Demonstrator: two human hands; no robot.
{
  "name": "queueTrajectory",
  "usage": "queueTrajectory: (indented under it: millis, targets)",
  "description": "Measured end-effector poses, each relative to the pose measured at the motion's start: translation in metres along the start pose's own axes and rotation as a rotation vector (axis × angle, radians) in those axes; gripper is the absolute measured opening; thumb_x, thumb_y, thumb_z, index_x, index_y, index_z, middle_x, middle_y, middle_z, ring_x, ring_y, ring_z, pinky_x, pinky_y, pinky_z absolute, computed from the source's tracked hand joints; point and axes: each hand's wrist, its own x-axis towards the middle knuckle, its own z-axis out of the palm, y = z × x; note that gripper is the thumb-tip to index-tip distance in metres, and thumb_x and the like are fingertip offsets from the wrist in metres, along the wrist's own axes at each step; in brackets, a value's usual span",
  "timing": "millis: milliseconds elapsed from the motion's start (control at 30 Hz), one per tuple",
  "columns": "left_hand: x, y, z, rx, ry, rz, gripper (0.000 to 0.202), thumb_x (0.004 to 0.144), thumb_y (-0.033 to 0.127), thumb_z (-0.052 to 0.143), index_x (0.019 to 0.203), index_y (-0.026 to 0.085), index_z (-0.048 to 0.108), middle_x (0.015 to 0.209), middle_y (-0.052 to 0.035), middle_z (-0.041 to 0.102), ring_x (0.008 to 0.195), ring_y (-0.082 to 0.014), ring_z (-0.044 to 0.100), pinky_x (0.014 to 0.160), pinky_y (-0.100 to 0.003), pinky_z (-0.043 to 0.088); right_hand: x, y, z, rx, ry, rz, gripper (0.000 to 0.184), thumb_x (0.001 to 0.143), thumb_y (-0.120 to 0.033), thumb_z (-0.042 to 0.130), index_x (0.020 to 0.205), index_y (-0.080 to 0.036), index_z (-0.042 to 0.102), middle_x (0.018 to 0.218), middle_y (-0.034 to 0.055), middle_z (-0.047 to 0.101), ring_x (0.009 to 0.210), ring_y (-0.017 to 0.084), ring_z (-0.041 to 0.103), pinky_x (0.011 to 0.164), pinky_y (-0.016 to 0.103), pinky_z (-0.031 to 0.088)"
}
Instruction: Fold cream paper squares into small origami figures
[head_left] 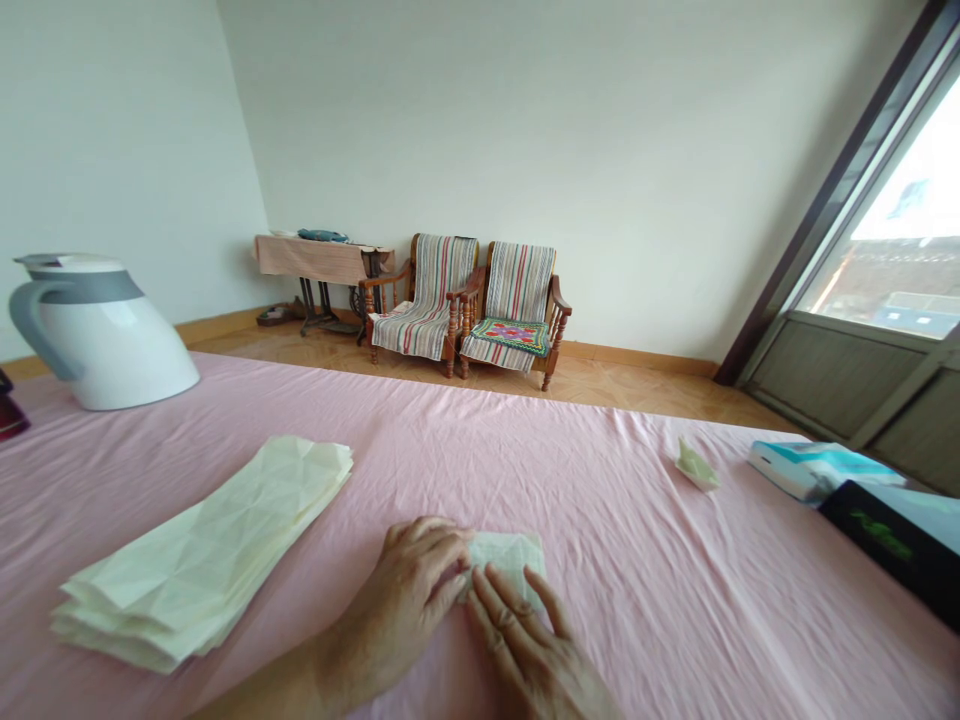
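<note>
The left hand [420,572] bends its fingers at the left edge of a small pale paper [517,550]; whether it pinches that edge or only presses it, I cannot tell. The right hand [536,645] lies palm down with its fingers straight and a little spread, the tips resting on the near part of the same paper. The paper is flat on the pink cloth [600,540], under and just beyond the fingertips of both hands, its far edge bare.

To the left of the hands, well apart from them, lies a long stack of creased pale sheets [210,550]. Farther out beyond the stack stands a white jug [135,345] with a grey handle, and a dark red thing, cut off by the view, is just beside it.

Ahead and to the right of the hands sits a small folded paper [697,468] with a raised point. Farther right are a blue and white packet [810,468] and a black box [892,550]. Well beyond the hands, two wooden chairs [427,290] with striped covers stand near the wall.
</note>
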Motion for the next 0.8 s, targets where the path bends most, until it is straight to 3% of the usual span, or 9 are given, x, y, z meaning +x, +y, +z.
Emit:
queueTrajectory:
  millis: [167,333,500,633,800]
  targets:
    - [0.002,-0.001,0.001,-0.01,-0.006,-0.006,0.024,0.087,0.005,0.044,0.088,0.022,0.062,0.103,-0.0025,0.066,0.109,-0.0209,0.053,0.096,-0.037,0.038,0.0,0.0,0.004,-0.027,0.112,0.035,0.071,0.093,-0.06,0.04,0.143,-0.01,0.035,0.139,0.0077,0.046,0.127,0.021,0.047,0.103,0.032,0.039]
    - [0.003,-0.001,-0.001,-0.05,-0.021,-0.025,0.026,0.083,0.001,0.045,0.087,0.021,0.062,0.109,-0.0034,0.065,0.11,-0.0205,0.053,0.097,-0.036,0.037,0.001,0.002,-0.002,0.028,-0.015,0.008,0.068,0.093,-0.057,0.044,0.144,-0.014,0.035,0.141,0.0065,0.043,0.127,0.021,0.047,0.1,0.032,0.042]
    - [0.004,-0.002,-0.001,-0.073,-0.02,-0.032,0.028,0.081,-0.001,0.044,0.086,0.021,0.061,0.106,-0.0021,0.065,0.107,-0.0195,0.053,0.096,-0.035,0.037,0.007,-0.003,-0.009,0.023,-0.004,0.085,0.065,0.091,-0.062,0.042,0.14,-0.02,0.042,0.14,0.0062,0.043,0.119,0.024,0.055,0.096,0.037,0.046]
    - [0.005,-0.002,-0.001,-0.062,-0.01,-0.039,0.025,0.081,-0.001,0.048,0.085,0.021,0.06,0.103,-0.0016,0.065,0.106,-0.0201,0.054,0.095,-0.035,0.037,0.007,0.0,-0.01,0.065,-0.005,-0.031,0.055,0.096,-0.05,0.043,0.14,-0.018,0.041,0.139,0.0008,0.045,0.124,0.018,0.051,0.1,0.03,0.044]
    - [0.005,0.002,-0.003,-0.029,-0.042,-0.029,0.018,0.082,0.005,0.06,0.088,0.022,0.06,0.102,-0.0008,0.065,0.105,-0.0215,0.054,0.094,-0.036,0.037,-0.005,0.001,-0.003,-0.028,0.098,-0.05,0.061,0.093,-0.054,0.044,0.132,-0.007,0.049,0.134,0.0097,0.053,0.122,0.023,0.053,0.098,0.031,0.046]
